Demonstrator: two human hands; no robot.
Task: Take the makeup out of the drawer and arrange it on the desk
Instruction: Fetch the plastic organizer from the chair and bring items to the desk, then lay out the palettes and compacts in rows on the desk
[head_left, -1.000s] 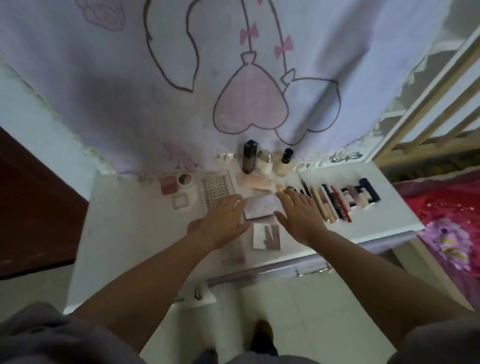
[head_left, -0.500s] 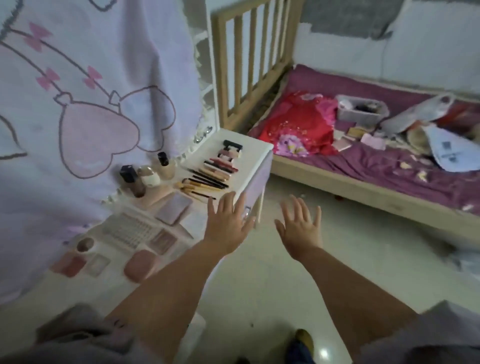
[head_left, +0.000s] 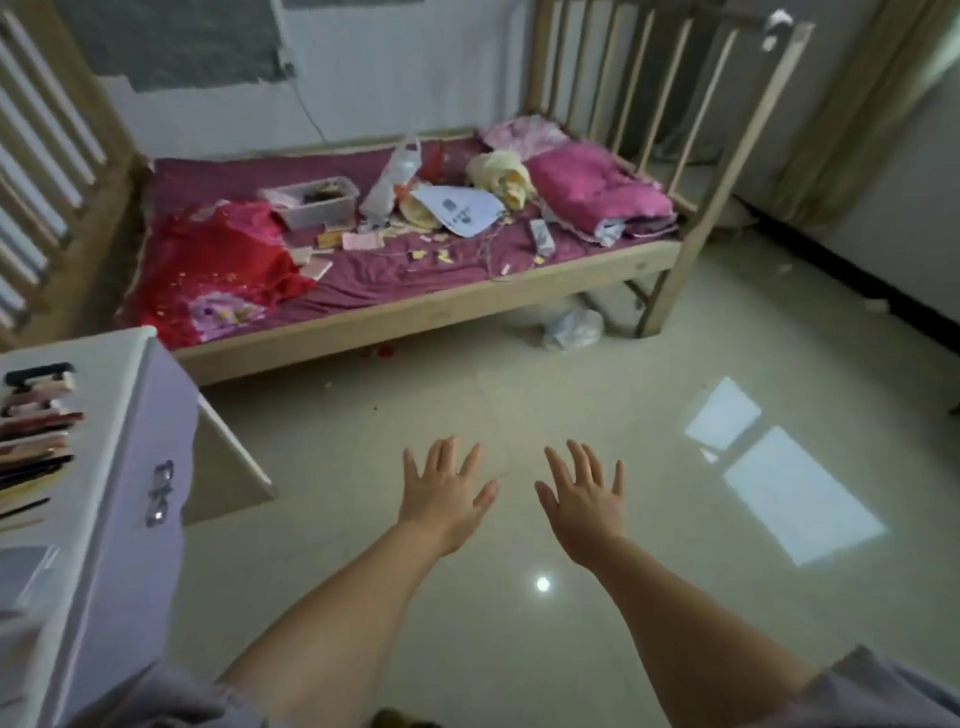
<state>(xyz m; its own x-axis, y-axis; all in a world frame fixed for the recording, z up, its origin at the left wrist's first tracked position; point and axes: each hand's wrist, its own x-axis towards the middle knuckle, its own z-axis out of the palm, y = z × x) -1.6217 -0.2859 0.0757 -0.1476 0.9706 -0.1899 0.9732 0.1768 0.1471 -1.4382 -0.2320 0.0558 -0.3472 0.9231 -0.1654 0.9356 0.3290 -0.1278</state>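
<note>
My left hand (head_left: 441, 499) and right hand (head_left: 584, 501) hang side by side over the pale floor (head_left: 519, 415), fingers spread wide, holding nothing. Well off to the left of my left hand, the makeup (head_left: 36, 441) lies in rows on the white desk (head_left: 124, 415).

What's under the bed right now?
Under the bed, a crumpled plastic bag lies on the floor near the right-hand leg, and a small red scrap near the middle. Further back is shadowed and hidden by the frame.
</note>
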